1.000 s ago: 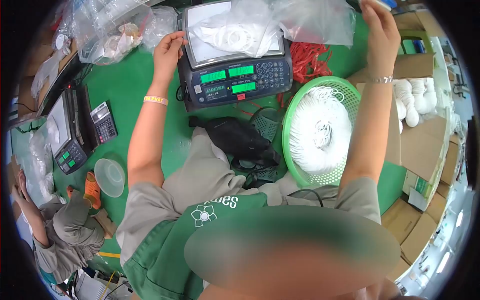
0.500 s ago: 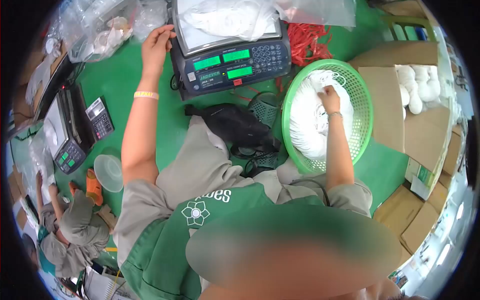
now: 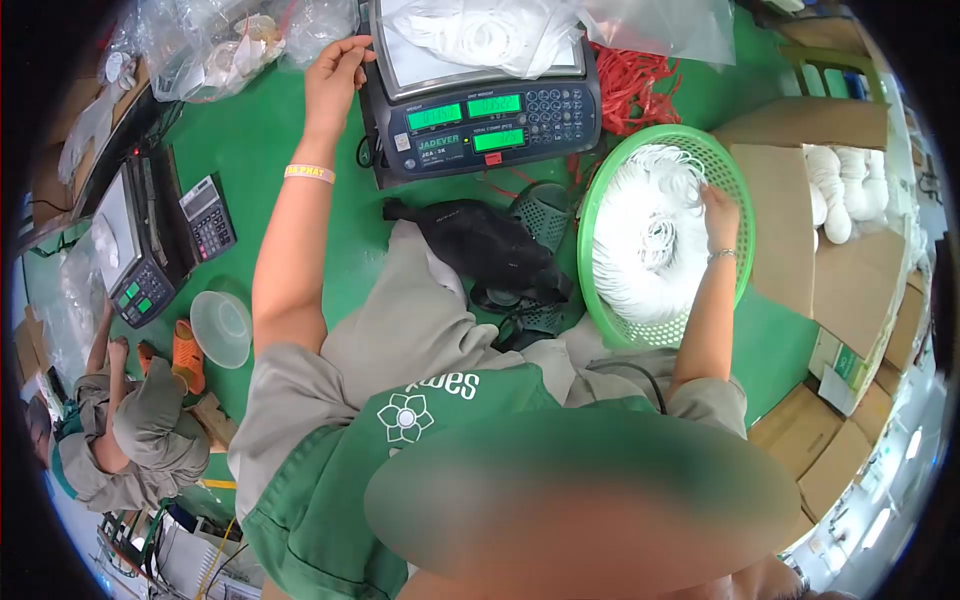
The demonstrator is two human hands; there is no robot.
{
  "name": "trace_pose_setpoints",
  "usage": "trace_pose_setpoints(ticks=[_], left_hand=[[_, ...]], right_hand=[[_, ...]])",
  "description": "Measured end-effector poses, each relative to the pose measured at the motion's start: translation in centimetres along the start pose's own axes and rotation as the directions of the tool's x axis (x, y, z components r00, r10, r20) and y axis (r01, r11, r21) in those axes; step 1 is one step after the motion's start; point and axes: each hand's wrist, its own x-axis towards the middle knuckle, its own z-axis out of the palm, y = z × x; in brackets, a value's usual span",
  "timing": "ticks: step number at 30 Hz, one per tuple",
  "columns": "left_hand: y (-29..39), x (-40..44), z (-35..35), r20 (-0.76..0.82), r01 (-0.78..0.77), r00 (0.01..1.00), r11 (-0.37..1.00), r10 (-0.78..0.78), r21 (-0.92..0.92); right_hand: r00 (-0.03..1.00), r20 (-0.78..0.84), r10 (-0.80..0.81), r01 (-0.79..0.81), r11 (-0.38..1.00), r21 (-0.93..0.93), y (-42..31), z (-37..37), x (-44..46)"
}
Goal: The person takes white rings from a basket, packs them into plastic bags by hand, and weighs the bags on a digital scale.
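A green plastic basket (image 3: 745, 185) holds a large coil of white cord (image 3: 640, 250). Over the coil's right side, my right hand (image 3: 721, 218) has its fingers closed on strands of the cord; the fingertips are partly hidden. My left hand (image 3: 338, 75) is beside the left edge of a digital counting scale (image 3: 480, 125), its fingers loosely bent and apart, the foremost at the platform's rim. I see nothing between them. On the scale's platform lies a clear plastic bag of white cord (image 3: 490, 40), cut off by the top of the view. The green displays are lit.
Red plastic strips (image 3: 632, 85) lie right of the scale. A cardboard box (image 3: 785, 200) with white skeins is beyond the basket. A black bag (image 3: 485, 240) lies by my feet. At left are a calculator (image 3: 207, 218), a second scale (image 3: 140, 285), a tub (image 3: 221, 330) and a co-worker (image 3: 150, 430).
My right hand has moved right across the coil, from near its middle to the basket's right side. The whole view has shifted slightly; my left hand stays beside the scale.
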Motion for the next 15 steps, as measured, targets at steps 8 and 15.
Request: trace_pose_setpoints(ticks=[8,15], left_hand=[[-0.3,0.1,-0.2,-0.016,0.023,1.0,1.0,-0.023,0.009],[0.2,-0.2,-0.1,-0.03,0.021,0.999,1.0,-0.021,0.005]], right_hand=[[0.975,0.146,0.165,-0.209,0.906,0.369,-3.5,-1.4,-1.0],[0.976,0.145,0.163,-0.214,0.846,0.488,-5.0,-1.9,-1.1]])
